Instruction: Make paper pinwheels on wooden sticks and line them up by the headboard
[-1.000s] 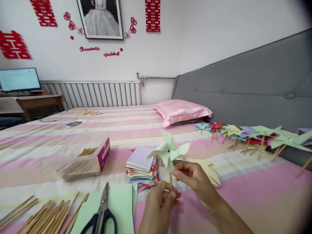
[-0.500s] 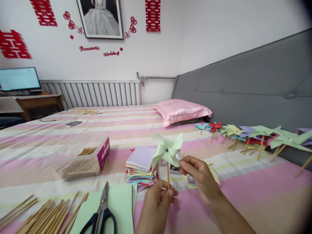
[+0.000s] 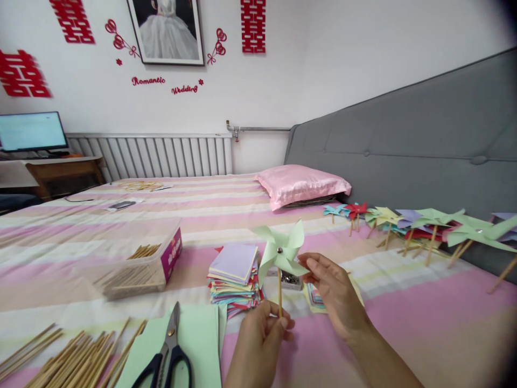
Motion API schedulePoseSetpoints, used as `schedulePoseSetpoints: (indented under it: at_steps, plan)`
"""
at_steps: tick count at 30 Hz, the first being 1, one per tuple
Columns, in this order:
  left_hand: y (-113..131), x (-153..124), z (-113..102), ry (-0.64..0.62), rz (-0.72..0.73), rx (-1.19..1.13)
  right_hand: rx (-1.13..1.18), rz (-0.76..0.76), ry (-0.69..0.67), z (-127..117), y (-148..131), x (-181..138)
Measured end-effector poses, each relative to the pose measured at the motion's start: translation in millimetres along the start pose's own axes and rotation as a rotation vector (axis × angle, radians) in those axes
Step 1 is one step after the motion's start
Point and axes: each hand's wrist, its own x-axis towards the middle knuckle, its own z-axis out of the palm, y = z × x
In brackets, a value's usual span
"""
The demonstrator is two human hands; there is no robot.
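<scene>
My left hand is closed round the wooden stick of a light green paper pinwheel, holding it upright over the bed. My right hand pinches the tip of the pinwheel's right blade between thumb and fingers. A metal pin sits at the pinwheel's centre. Just behind it lies a stack of coloured paper squares and a small box of pins.
Scissors lie on green paper sheets at the front. Loose wooden sticks are at the front left, a clear box of sticks further back. Several finished pinwheels lean along the grey headboard. A pink pillow lies behind.
The pinwheel's blades have turned and the pinwheel sits slightly lower. My right hand moved from under the wheel up to its right blade tip. My left hand stayed on the stick.
</scene>
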Motion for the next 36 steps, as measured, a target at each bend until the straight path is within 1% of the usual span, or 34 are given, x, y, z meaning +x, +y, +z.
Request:
schedulePoseSetpoints:
  at_steps: [3, 8, 18, 20, 23, 25, 29, 33, 36]
  plan:
    - [-1.2, -0.8, 0.2, -0.009, -0.004, 0.002, 0.009, -0.026, 0.003, 1.6, -1.3, -0.6]
    - [-3.7, -2.2, 0.4, -0.035, -0.017, 0.039, 0.059, -0.019, -0.037, 2.9, -2.9, -2.1]
    - [-0.5, -3.3, 1.3, -0.079, -0.014, 0.062, 0.036, -0.029, 0.048, -0.7, 1.6, 1.0]
    - [-1.9, -2.4, 1.4, -0.073, -0.008, 0.062, 0.027, -0.033, 0.066, -0.2, 0.0, 0.9]
    - [-2.8, -0.8, 0.7, -0.034, 0.003, 0.038, 0.030, -0.061, 0.124, 1.1, -3.0, 0.7]
    - [-1.9, -0.2, 0.1, -0.004, 0.006, 0.016, 0.049, -0.051, 0.139, 2.1, -3.5, 0.6]
    - [1.1, -0.3, -0.2, 0.041, 0.006, 0.000, 0.055, 0.024, 0.065, 5.3, 2.5, -0.8]
    - [2.1, 0.3, -0.4, 0.051, 0.009, -0.016, -0.053, 0.101, -0.076, 9.7, 10.6, -4.6]
    - [1.5, 1.4, -0.7, 0.042, 0.022, -0.021, -0.115, 0.126, -0.181, 12.3, 11.9, -8.2]
